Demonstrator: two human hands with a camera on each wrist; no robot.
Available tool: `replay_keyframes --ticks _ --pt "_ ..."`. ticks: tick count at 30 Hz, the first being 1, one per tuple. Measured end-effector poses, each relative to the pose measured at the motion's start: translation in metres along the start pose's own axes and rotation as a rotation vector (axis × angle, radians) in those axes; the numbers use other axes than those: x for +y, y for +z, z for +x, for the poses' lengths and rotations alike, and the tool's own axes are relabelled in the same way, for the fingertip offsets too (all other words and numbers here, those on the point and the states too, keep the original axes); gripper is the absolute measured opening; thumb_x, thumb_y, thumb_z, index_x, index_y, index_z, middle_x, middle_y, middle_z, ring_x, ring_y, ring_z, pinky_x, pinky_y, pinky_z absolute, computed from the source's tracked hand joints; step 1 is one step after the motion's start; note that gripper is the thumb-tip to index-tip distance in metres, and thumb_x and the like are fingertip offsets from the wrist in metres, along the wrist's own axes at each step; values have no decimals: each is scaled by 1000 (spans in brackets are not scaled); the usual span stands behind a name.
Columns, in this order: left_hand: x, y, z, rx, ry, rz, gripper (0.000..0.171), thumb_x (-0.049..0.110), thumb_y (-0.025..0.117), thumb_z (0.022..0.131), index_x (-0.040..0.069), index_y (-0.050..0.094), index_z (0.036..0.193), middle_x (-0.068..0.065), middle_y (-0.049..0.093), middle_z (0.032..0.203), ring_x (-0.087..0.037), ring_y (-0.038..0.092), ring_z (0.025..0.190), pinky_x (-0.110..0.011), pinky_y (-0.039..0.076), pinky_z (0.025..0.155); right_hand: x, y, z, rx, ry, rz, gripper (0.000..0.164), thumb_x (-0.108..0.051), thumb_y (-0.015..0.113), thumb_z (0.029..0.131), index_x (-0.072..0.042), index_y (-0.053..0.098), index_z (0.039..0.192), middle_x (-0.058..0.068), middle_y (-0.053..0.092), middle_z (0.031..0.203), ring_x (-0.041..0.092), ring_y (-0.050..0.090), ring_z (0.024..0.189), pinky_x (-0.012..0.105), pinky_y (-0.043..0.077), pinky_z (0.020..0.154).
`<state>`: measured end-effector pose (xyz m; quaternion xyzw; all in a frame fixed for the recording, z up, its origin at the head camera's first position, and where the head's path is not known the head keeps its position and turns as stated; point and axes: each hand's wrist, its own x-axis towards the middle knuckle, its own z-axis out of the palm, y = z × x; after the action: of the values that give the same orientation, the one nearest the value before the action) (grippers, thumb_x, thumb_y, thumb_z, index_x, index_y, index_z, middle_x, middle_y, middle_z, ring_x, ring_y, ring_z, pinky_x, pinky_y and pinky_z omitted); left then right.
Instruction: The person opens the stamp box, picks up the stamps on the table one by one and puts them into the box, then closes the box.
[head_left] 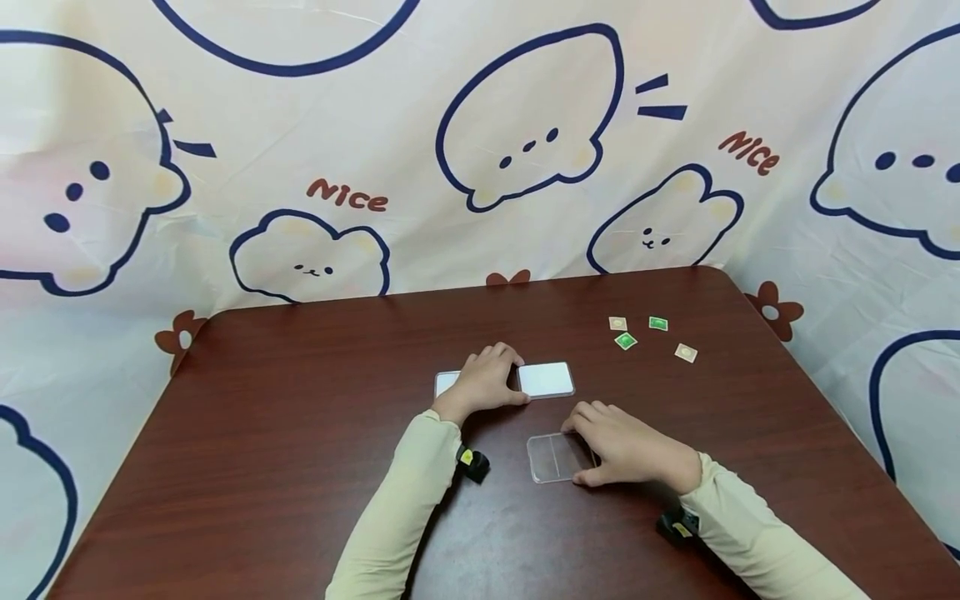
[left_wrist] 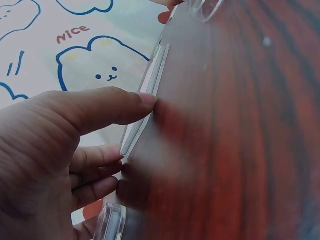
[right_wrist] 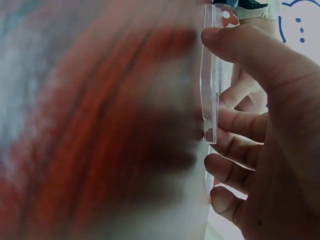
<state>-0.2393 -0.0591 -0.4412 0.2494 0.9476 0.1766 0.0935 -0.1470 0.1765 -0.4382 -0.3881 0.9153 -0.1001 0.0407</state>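
Two pinching grips suggest that positioning is the step in hand, and the next move probably calls for light, level handling without tipping. Your left hand [head_left: 483, 381] grasps the left end of the white-filled case [head_left: 546, 379], thumb on its near edge, with another pale case [head_left: 446, 382] just left, partly hidden by that hand. Nearer you, your right hand [head_left: 624, 446] grasps the right end of the clear cover [head_left: 546, 459], leaving its left part exposed; whether it touches the table [head_left: 262, 467] is hard to tell.
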Motion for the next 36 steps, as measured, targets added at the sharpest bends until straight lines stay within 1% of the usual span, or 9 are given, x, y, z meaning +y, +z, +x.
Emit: replay_keyframes --ticks 4,8,15,18,21,26,30,32,36 --pt "1 2 1 -9 11 -8 59 46 72 82 13 55 128 -5 50 135 -24 46 125 -44 38 100 0 1 -3 4 2 -20 57 -44 76 75 -9 58 116 -2 53 107 14 51 93 34 44 81" --pt "2 2 0 -11 5 -10 59 46 72 82 13 55 128 -5 50 135 -24 46 126 -44 38 100 0 0 -5 -8 1 -15 57 -44 76 76 -9 59 118 -2 53 108 14 51 94 35 44 82" --pt "2 0 -1 -23 3 -11 62 46 72 82 14 54 131 -5 49 136 -24 46 126 -44 37 101 0 -4 -4 -52 30 8 64 -50 74 78 -8 58 123 -1 53 113 15 52 98 36 46 86" --pt "1 -2 -2 -37 -5 -22 64 47 72 82 14 52 134 -5 48 137 -24 45 127 -45 37 102 2 -5 -5 -50 32 30 66 -53 73 78 -9 58 124 -1 53 114 15 51 99 36 45 87" --pt "1 -4 -3 -51 -7 -41 66 47 71 83 15 50 136 -5 47 139 -25 44 129 -46 36 104 4 -5 -5 -29 30 57 66 -56 72 78 -10 59 124 -2 54 114 14 51 99 36 45 88" --pt "-3 -11 -6 -102 13 -93 69 49 70 83 17 47 140 -6 45 144 -26 40 135 -48 31 108 8 -9 0 -18 41 120 62 -54 70 81 -11 58 125 -2 56 119 15 54 106 38 47 92" --pt "-7 -19 -10 -132 42 -137 71 50 70 82 17 47 141 -5 46 145 -24 41 136 -50 29 111 11 -16 6 -16 50 160 59 -48 71 83 -10 57 126 0 57 122 18 55 111 41 47 94" --pt "-10 -24 -13 -122 54 -166 70 49 70 82 15 48 140 -5 49 142 -23 44 134 -50 28 111 12 -19 10 -10 50 160 58 -47 71 84 -10 57 127 0 57 122 18 55 111 41 47 94" --pt "-19 -33 -21 -86 51 -236 66 44 73 82 14 52 137 -4 55 137 -21 51 127 -45 36 109 13 -23 21 2 50 168 59 -46 71 84 -9 57 128 2 57 124 18 55 113 41 47 96"
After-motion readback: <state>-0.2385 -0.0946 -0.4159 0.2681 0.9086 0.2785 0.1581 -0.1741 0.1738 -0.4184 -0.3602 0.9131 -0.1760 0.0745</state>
